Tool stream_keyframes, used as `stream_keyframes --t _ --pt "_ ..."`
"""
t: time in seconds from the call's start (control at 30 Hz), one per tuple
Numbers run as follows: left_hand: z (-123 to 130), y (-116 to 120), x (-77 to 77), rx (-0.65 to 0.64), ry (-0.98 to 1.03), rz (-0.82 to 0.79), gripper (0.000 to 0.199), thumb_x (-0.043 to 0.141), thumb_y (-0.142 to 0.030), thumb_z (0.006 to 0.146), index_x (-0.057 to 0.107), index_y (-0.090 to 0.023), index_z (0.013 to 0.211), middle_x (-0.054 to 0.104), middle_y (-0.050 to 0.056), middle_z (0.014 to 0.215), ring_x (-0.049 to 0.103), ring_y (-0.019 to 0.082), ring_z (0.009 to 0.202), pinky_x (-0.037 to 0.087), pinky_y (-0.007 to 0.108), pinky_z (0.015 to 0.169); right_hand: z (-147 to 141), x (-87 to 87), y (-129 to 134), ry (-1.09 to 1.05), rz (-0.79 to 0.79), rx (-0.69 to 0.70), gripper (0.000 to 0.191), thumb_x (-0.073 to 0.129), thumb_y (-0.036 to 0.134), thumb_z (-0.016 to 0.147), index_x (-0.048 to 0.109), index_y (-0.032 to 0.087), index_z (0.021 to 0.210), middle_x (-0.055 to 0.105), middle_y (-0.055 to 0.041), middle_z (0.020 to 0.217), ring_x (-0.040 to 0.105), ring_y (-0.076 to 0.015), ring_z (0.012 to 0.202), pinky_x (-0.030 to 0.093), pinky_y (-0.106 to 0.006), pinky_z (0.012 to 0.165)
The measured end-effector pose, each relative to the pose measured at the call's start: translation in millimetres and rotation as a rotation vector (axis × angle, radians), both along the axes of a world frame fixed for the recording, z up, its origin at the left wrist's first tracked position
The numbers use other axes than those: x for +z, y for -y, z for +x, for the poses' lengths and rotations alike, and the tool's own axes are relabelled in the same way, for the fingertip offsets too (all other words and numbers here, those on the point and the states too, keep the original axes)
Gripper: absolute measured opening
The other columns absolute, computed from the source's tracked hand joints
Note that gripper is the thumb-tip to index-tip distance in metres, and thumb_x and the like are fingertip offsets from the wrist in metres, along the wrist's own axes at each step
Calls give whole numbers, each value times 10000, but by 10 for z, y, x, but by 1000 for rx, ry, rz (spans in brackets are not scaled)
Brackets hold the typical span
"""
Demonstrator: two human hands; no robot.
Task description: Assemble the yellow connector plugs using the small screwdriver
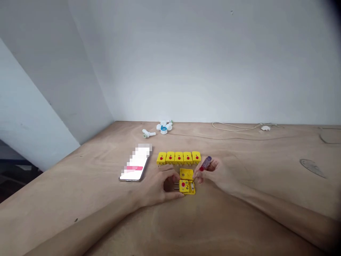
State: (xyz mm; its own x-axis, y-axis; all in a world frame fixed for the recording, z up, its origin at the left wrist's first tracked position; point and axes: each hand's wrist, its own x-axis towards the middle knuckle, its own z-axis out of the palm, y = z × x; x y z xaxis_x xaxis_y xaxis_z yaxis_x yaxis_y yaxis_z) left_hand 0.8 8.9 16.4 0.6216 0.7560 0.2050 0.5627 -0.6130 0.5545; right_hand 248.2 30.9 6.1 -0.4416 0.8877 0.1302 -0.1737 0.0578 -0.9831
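Observation:
An opened yellow plug connector [183,186] with a red dot and two metal pins lies flat on the wooden table. The fingers and thumb of my left hand [162,183] grip its upper and lower edges, the pins pointing toward my palm. Just behind it lies a loose yellow cover [185,174]. My right hand [213,173] is closed around a small screwdriver [206,163] with a clear purple and red handle. Its tip slants down toward the connector's right side; whether it touches a screw I cannot tell.
A row of several closed yellow plugs [179,158] stands behind my hands, pins toward me. To the left lies a phone [136,165] with a lit screen. Farther back are white plastic fittings [163,128], another white fitting [148,134] and a thin cord [234,129] by the wall.

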Motion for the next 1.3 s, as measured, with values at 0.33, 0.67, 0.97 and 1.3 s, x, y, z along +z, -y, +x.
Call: stream_keyframes --t 0.33,0.67,0.97,1.3 --pt "8 8 22 -13 9 -3 270 755 -438 832 656 -205 925 659 29 932 596 201 822 450 310 718 109 -100 -78 111 62 77 256 767 413 844 792 159 869 707 -33 737 609 -116 618 511 -250 606" --pt "-6 -4 -15 -8 3 -2 286 760 -441 831 643 -196 922 639 16 913 563 178 779 424 288 670 10 -57 -7 20 -21 48 273 877 341 727 699 177 854 705 -5 786 638 -124 665 534 -227 598" --pt "-6 -2 -5 1 21 -9 304 762 -458 825 649 -203 944 662 24 931 593 194 813 449 297 688 -4 -51 19 67 119 16 273 708 432 894 736 160 884 734 -59 866 600 -119 640 507 -253 612" --pt "-11 -4 -23 23 24 -6 275 774 -408 808 635 -191 904 669 27 903 610 195 792 457 295 681 95 -130 -48 68 173 -135 247 563 378 930 658 179 819 502 39 578 459 -121 530 396 -263 574"
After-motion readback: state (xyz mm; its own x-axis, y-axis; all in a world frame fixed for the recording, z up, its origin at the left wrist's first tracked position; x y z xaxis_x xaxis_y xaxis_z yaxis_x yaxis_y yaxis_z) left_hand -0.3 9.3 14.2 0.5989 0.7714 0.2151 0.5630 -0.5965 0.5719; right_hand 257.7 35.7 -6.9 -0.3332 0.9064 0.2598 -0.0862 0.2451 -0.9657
